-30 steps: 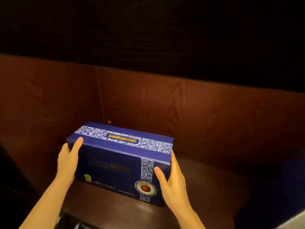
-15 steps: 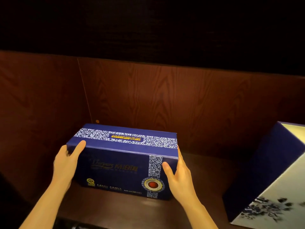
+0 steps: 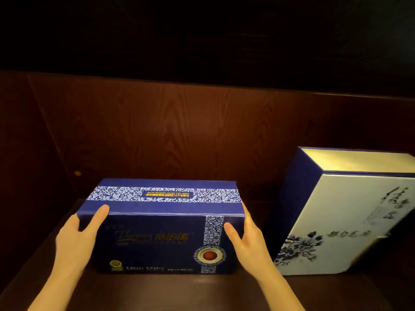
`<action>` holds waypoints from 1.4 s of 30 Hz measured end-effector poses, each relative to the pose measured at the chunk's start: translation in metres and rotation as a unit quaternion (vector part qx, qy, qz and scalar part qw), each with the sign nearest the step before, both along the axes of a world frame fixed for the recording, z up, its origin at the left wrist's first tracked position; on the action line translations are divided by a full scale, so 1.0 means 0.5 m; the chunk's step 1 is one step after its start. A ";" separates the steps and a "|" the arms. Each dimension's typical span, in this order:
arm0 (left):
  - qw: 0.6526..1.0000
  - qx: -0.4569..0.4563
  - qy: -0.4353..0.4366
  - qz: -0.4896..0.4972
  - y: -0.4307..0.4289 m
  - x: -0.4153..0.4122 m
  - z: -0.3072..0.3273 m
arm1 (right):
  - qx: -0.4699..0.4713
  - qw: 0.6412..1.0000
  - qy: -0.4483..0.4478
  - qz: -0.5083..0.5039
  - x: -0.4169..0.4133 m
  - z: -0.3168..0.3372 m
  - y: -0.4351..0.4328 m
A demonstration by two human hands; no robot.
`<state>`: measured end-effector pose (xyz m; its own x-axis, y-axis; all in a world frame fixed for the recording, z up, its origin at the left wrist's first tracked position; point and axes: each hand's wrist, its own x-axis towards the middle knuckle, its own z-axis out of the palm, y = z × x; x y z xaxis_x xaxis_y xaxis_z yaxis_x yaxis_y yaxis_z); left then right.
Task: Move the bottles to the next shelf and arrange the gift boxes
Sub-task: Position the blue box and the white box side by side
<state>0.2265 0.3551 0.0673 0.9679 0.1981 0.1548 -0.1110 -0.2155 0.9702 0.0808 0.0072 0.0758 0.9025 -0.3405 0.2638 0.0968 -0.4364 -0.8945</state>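
A dark blue gift box with white floral bands and a round red emblem rests on the wooden shelf. My left hand presses against its left end, thumb on the upper front edge. My right hand holds its right end, thumb on the front face. A second gift box, blue-sided with a white front bearing ink flowers and calligraphy, stands tilted at the right, a small gap from the first. No bottles are in view.
The shelf is a dark wooden compartment with a back panel and a left side wall. A dark board overhead closes the top. Bare shelf surface lies in front of both boxes.
The blue box has been straightened so its front now faces me squarely. The view has swung right, bringing the white-fronted box fully into sight. Both hands stay on the box's ends.
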 end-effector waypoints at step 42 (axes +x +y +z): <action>0.992 -0.120 0.012 0.040 -0.127 -0.074 0.020 | 0.119 0.959 -0.024 -0.257 -0.260 -0.023 -0.549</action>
